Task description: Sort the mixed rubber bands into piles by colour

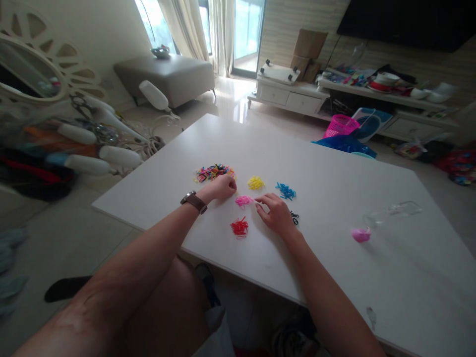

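Observation:
My left hand (224, 187), with a watch (194, 200) on its wrist, is closed at the near right edge of a mixed heap of small coloured rubber bands (212, 171). What its curled fingers hold, if anything, is hidden. My right hand (274, 212) reaches to the pink rubber bands (244, 200), its thumb and forefinger apart and the fingertips at the pile's right edge. Around the hands lie separate piles of yellow rubber bands (256, 183), blue rubber bands (286, 191) and red rubber bands (240, 227). Black rubber bands (295, 218) are partly behind my right hand.
Everything lies on a white table (320, 267). To the right are a pink pouch-like object (360, 234) and a clear container (394, 212). A floor lamp with white shades (119, 155) stands close to the table's left edge. Beyond the table is a pink basket (341, 126).

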A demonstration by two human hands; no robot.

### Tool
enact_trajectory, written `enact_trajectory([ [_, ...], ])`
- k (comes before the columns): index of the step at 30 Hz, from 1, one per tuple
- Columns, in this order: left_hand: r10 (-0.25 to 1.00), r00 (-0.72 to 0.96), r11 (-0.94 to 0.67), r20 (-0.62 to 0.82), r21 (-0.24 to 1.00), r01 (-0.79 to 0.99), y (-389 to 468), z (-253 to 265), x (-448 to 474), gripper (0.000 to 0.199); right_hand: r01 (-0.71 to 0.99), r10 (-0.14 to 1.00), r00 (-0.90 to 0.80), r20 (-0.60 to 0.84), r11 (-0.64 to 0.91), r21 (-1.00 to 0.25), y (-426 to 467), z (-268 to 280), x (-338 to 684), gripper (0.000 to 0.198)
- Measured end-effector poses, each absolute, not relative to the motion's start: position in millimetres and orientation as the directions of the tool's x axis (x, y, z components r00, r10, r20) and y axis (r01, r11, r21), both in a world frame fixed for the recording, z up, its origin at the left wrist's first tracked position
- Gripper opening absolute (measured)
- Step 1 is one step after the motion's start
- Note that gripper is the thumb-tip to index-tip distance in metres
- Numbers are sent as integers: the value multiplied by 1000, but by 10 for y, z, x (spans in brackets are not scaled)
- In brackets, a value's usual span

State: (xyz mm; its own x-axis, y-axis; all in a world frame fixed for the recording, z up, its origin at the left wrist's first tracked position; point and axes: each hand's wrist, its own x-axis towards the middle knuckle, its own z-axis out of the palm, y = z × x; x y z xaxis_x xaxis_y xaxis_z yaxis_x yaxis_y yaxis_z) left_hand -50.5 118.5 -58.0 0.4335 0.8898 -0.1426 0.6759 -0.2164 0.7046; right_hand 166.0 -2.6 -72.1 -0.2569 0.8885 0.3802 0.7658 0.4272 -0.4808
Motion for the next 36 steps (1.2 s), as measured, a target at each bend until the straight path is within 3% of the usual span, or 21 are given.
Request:
enact_trajectory([
  [5, 945, 322, -141, -55, 820, 554, 1154, -604, -364, 7, 764, 887, -260, 382, 431, -481, -31, -718, 1660, 15],
  [7, 949, 304, -53, -78, 914, 402, 1131, -612, -256, 3, 765, 888, -261, 378, 429, -480, -32, -718, 1658, 14],
  [9, 948, 304, 39, -95, 982, 185, 1110, -601, -150, 14, 766, 890, -258, 376, 426, -482, -28, -721, 1662, 14],
  [12, 959, 277, 92, -66, 993, -80, 1122, -543, -93, 26, 762, 889, -254, 381, 427, -488, -15, -734, 1676, 13],
  [14, 975, 222, 64, -35, 990, -126, 1176, -494, -165, 25, 756, 887, -254, 386, 431, -493, -6, -744, 1687, 12],
  [22, 994, -79, -65, 79, 983, 171, 1434, -451, -815, 17, 750, 877, -268, 398, 449, -485, -8, -750, 1686, 13],
  [28, 998, 7, -62, 67, 867, 494, 1401, -511, -963, 16, 749, 875, -278, 396, 456, -481, -7, -768, 1688, 12],
  [36, 975, 191, -217, 111, 654, 725, 1412, -612, -783, 16, 735, 875, -278, 396, 459, -498, -7, -779, 1694, 13],
])
